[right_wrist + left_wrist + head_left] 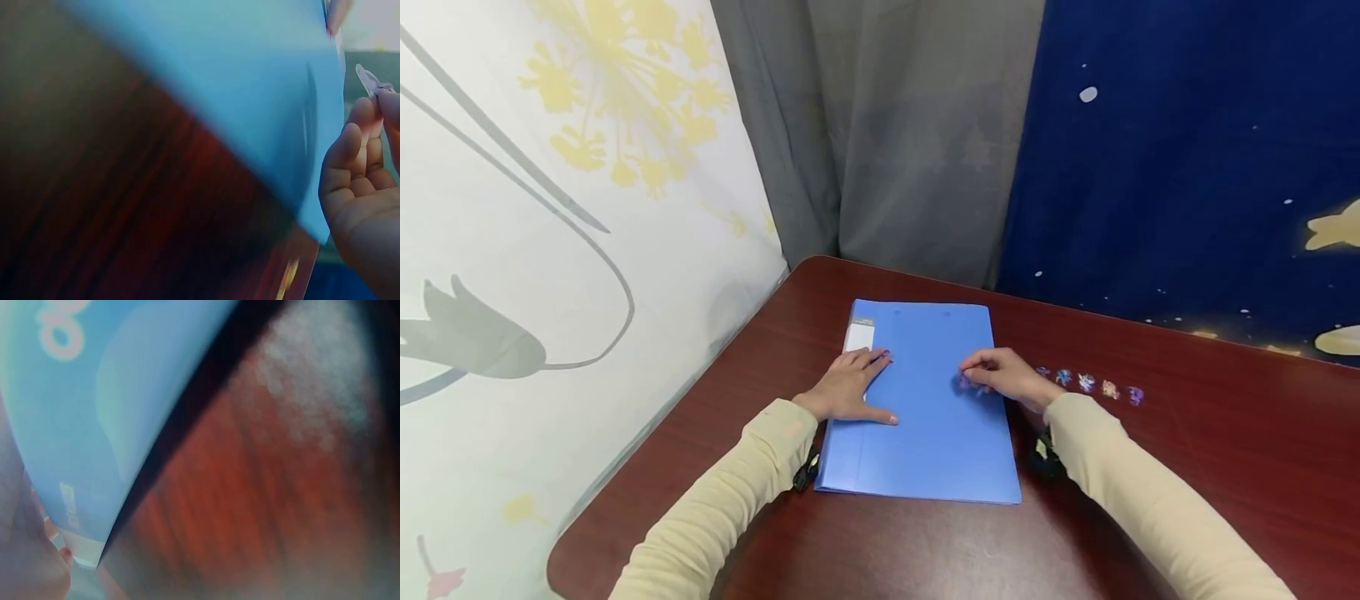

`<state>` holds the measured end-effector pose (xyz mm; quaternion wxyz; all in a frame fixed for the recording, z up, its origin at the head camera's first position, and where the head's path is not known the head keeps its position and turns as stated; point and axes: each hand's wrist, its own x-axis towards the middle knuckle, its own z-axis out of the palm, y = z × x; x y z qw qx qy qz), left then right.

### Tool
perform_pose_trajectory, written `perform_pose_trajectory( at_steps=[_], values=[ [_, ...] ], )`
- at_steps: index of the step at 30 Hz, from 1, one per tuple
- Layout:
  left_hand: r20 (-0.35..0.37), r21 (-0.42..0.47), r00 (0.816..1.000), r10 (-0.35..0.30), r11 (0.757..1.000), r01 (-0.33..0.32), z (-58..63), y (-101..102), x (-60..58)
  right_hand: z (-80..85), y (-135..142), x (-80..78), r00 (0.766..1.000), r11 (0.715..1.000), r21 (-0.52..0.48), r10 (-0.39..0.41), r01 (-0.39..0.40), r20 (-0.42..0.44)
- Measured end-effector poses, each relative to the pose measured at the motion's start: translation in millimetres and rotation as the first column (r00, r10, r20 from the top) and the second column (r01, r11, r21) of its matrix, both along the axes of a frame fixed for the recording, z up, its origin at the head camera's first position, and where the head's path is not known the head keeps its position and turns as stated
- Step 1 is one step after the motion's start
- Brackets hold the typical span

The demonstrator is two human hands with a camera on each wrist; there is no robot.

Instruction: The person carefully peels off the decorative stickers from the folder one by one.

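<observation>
A dark reddish-brown tabletop [1225,450] with wood grain and a rounded far-left corner fills the lower part of the head view. Taking the folder as the clock's centre, a white curtain [677,292] printed with yellow and grey-green flowers hangs at 10 o'clock, a plain grey curtain [917,150] at 12, and a navy curtain [1157,183] with white dots and yellow shapes at 2.

The blue plastic folder [936,454] lies closed on the table, smooth, rectangular and slightly glossy, with a white spine label [858,337] toward 11 o'clock. At 3 o'clock, past its edge, five small irregular stickers [1086,382] in purple, blue, white and orange form a slanting row, partly behind the right wrist.

The person wears cream sleeves [737,483]. The left hand [844,389] rests palm down at the folder's 9 o'clock side, fingers extended, thumb spread well away. The right hand [1009,377] reaches in from 3 o'clock, over the folder's right half; its thumb and index finger pinch a small purplish sticker [369,79] with a clear edge, the other fingers loosely bent. Both wrist views are partly blurred.
</observation>
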<state>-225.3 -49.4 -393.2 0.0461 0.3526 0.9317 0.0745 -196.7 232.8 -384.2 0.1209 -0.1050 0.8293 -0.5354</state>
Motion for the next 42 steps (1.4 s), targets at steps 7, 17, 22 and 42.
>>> perform_pose_trajectory(
  at_steps=[7, 17, 22, 42],
  values=[
    [-0.001, 0.012, 1.000, -0.003, 1.000, 0.003, -0.3, 0, -0.7, -0.7, 43, 21.3, 0.997, 0.996, 0.040, -0.078, 0.077, 0.014],
    [0.029, -0.003, 1.000, 0.010, 1.000, -0.010, -1.2, 1, 0.4, -6.9, 69, 34.7, 0.977, 0.966, 0.154, -0.213, 0.210, 0.006],
    [0.027, -0.003, 1.000, 0.009, 1.000, -0.009, -0.9, 2, 0.7, -9.2, 70, 33.5, 0.976, 0.961, 0.175, -0.217, 0.215, -0.013],
    [0.030, 0.013, 1.000, 0.005, 1.000, -0.006, 1.4, 1, 0.7, -14.7, 67, 26.3, 0.974, 0.948, 0.235, -0.190, 0.214, -0.123]
  ],
)
